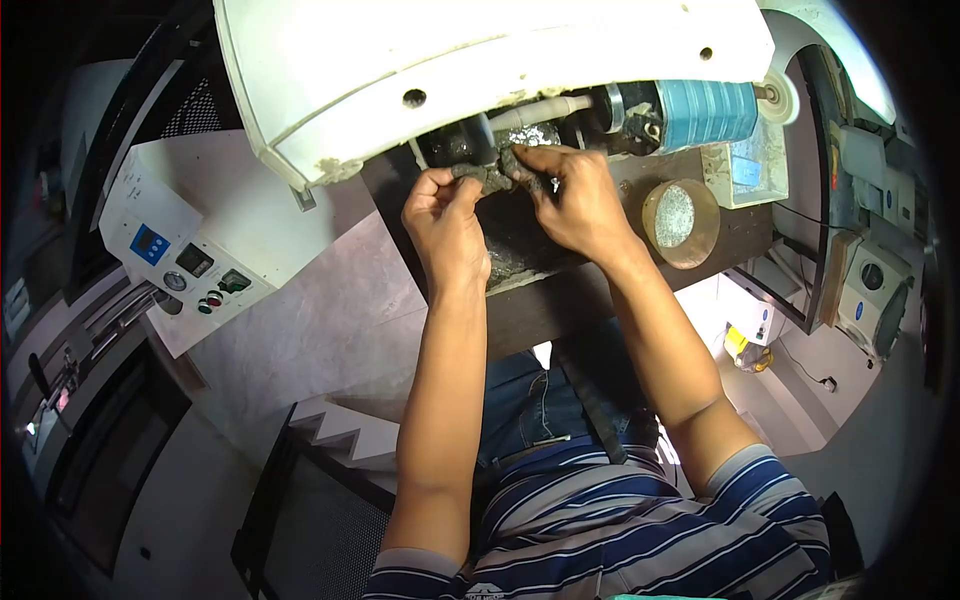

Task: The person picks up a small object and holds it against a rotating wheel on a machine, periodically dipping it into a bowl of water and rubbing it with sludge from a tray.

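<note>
My left hand [447, 215] and my right hand [572, 195] are close together at the front of a machine with a blue ribbed body [708, 112]. Between them is a small dark grey, dirt-covered piece [492, 179], pinched by the fingers of both hands. The piece is right below a dark wheel [478, 138] on the machine's shaft. Grey grime coats my right fingertips. A large white hood [480, 50] hangs over the machine and hides part of it. What exactly the piece is cannot be made out.
A round bowl with pale contents [690, 258] stands right of my hands, near a white tray [775, 192] holding a blue item. A white pulley-like wheel [780, 97] is on the shaft's right end. At the left is a control box [215, 250] with buttons and displays.
</note>
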### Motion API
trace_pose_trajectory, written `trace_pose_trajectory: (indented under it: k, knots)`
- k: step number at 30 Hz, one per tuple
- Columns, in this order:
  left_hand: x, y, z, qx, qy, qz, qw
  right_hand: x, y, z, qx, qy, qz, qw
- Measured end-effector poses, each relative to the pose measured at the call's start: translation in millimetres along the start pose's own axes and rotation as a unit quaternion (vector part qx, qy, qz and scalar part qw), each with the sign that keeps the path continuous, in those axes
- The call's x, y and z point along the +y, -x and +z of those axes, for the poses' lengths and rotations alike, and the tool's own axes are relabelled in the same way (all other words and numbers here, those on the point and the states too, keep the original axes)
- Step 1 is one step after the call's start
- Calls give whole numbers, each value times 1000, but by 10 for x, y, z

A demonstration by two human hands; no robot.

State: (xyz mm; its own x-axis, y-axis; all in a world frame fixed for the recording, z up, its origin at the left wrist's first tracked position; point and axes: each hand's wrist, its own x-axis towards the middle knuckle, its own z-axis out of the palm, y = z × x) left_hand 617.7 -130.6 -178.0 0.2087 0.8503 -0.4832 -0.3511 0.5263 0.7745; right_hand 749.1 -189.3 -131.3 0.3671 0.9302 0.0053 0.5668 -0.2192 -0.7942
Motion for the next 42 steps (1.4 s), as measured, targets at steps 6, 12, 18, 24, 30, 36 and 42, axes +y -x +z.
trace_pose_trajectory:
  k: [6,12,18,24,30,36,42]
  knots:
    - [-24,-11,11,-1,4,4,1000,89,-35,35,-4,8,0,1000]
    - [220,238,-103,-3,-67,72,995,38,18,-86,-92,-6,9,996]
    - [417,460,-44,-1,-208,155,966,270,115,343,-250,334,-109,902]
    - [368,431,-64,-32,-197,199,959,115,474,289,-244,208,-70,945]
    - [284,339,-115,-28,-225,170,959,-83,268,-331,-154,-66,19,986]
    - [161,253,-51,-57,-154,87,983,-144,111,-239,-41,-108,-121,986]
    - [127,53,16,-23,-97,38,994,90,30,-39,-59,-71,17,996]
